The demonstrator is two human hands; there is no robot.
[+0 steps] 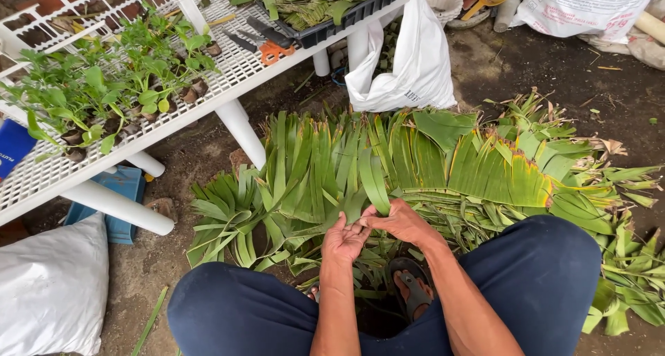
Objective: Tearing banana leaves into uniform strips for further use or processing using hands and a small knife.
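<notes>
A: Which state are the hands showing?

B: The left hand (344,239) and right hand (400,222) are both pinching one leaf strip (375,183) just above the knees; the fingers are closing on its lower end. The strip is rising from the near edge of the leaf pile (415,165) on the ground.

A: Which faults are likely from this point?

B: In my judgement, the strip is splitting along its grain if the hands are pulling apart unevenly. The browned edges on the pile are looking brittle, so tearing is probable there. A sandalled foot (413,290) is sitting directly under the hands; loose leaves around it are posing a slip hazard.

A: And farther out?

B: The rack (228,72) at the pile's far left edge is carrying seedlings (104,86) and scissors (267,44) near its front edge; a snagged leaf is risking pulling on its legs. The white bag (409,58) is hanging off the rack's right corner, touching the pile's far edge, and could be getting dragged along.
</notes>
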